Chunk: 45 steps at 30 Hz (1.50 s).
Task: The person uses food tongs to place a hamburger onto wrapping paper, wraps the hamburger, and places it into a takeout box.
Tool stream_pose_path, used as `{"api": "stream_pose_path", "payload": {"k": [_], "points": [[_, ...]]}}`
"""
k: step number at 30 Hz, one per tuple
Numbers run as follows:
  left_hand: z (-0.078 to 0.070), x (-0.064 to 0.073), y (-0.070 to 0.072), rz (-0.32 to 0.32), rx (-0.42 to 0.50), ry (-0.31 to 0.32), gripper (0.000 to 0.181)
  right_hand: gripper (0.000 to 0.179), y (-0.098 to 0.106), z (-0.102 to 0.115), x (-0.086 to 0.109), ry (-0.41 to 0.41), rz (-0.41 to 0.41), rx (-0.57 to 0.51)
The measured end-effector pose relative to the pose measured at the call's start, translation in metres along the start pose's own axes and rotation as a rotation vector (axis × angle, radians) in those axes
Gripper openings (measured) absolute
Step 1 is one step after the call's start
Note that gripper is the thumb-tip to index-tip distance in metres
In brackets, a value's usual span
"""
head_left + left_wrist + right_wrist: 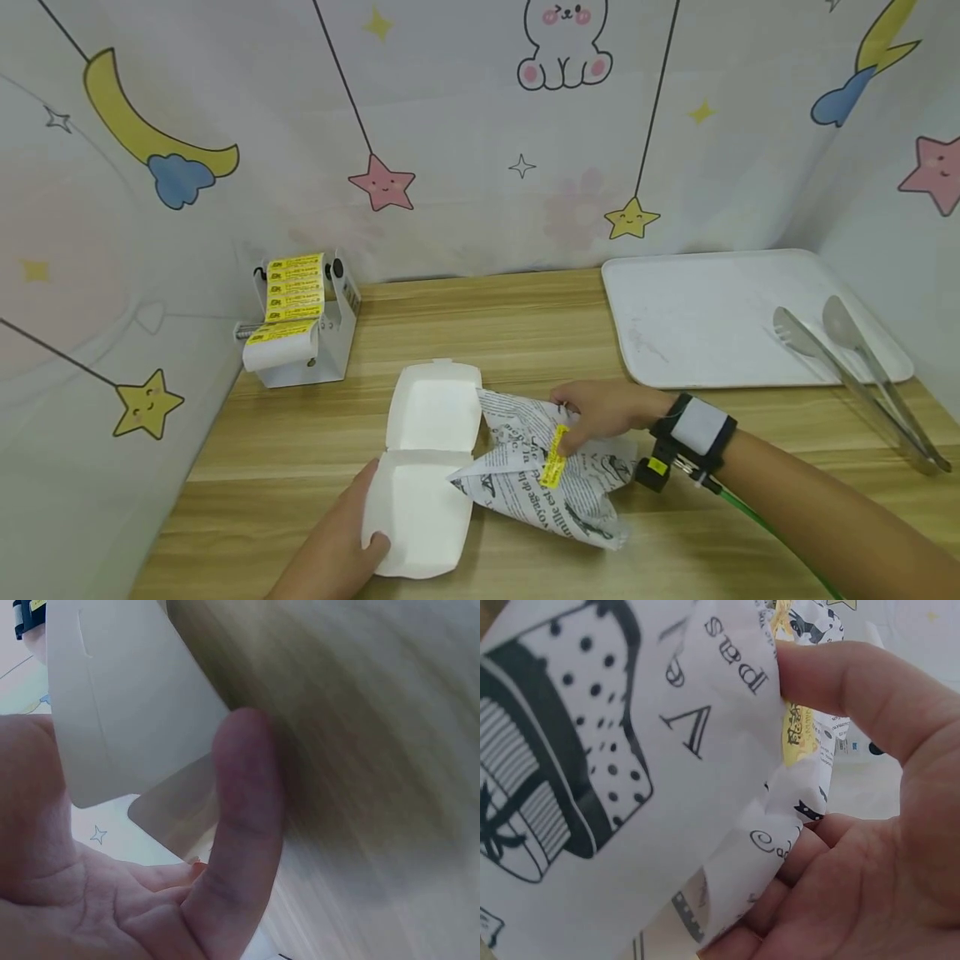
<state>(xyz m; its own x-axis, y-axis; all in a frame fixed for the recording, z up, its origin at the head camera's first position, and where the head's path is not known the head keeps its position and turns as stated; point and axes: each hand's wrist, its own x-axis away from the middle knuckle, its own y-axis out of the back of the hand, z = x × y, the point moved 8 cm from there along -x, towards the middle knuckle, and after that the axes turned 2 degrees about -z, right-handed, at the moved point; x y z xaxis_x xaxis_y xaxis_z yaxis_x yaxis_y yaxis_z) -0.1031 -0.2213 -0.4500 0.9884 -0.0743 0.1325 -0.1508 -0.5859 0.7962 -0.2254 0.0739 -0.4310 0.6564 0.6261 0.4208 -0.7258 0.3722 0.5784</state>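
Observation:
A white clamshell takeaway box (420,517) lies unfolded on the table, its two halves facing up. My left hand (339,533) holds its near half by the left side, thumb over the rim; in the left wrist view a finger (247,772) curls against the white wall (135,705). To the right, a package wrapped in newspaper-print paper (525,500) is held by my right hand (600,408), thumb on top and fingers beneath. A yellow sticker (553,471) crosses its fold. One paper corner overlaps the box's right edge. What the paper contains is hidden.
At the back left stands a label dispenser (337,333) with a roll of yellow stickers (294,287). A white tray (697,317) sits at the back right, with metal tongs (862,375) lying across its front edge. A printed cloth (465,125) hangs behind the table.

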Motion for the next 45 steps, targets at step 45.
{"api": "stream_pose_path", "payload": {"k": [45], "points": [[-0.144, -0.069, -0.038, 0.165, 0.019, -0.248, 0.085, 0.046, -0.003, -0.004, 0.005, 0.070, -0.012, -0.148]]}}
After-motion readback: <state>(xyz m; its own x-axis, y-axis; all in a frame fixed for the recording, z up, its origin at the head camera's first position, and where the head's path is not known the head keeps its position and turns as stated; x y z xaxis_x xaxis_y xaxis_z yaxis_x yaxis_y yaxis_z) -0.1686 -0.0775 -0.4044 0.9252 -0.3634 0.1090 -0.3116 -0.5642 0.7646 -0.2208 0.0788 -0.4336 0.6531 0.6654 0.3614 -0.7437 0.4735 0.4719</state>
